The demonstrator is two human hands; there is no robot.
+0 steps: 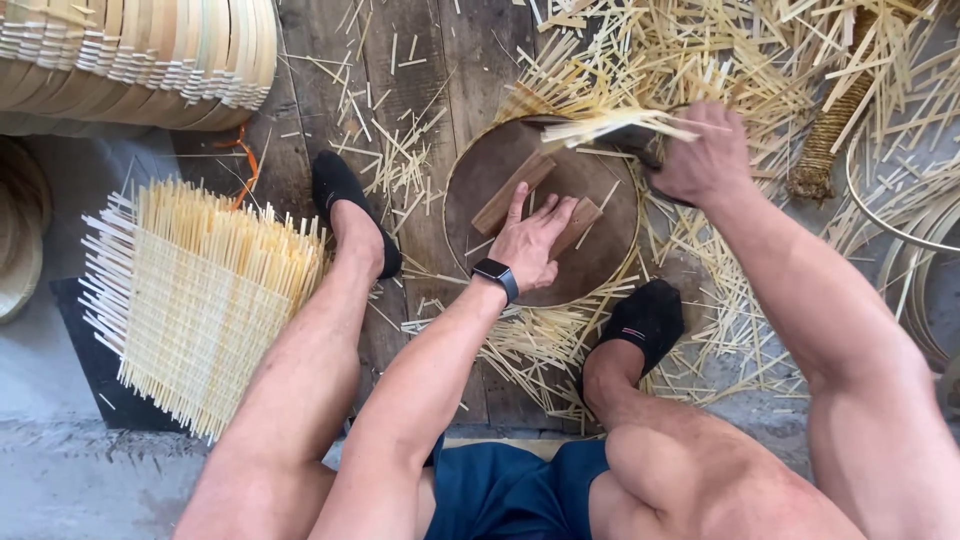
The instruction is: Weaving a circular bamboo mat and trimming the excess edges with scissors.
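Note:
My left hand [532, 238], with a black watch on the wrist, presses flat on the crossed wooden bars [512, 192] of a round brown tray [480, 175] ringed by a bamboo hoop, on the floor between my feet. My right hand [702, 155] is closed around a dark-handled tool at the tray's far right edge. A bundle of pale bamboo strips [612, 125] lies over the rim there. The tool's blade is hidden under the strips.
A woven square bamboo mat [200, 300] lies on the left. Stacked round bamboo hoops [140, 60] sit at the top left. Cut bamboo slivers [740, 60] litter the wooden boards. More hoops [900, 220] and a coiled rope [830, 130] lie at the right.

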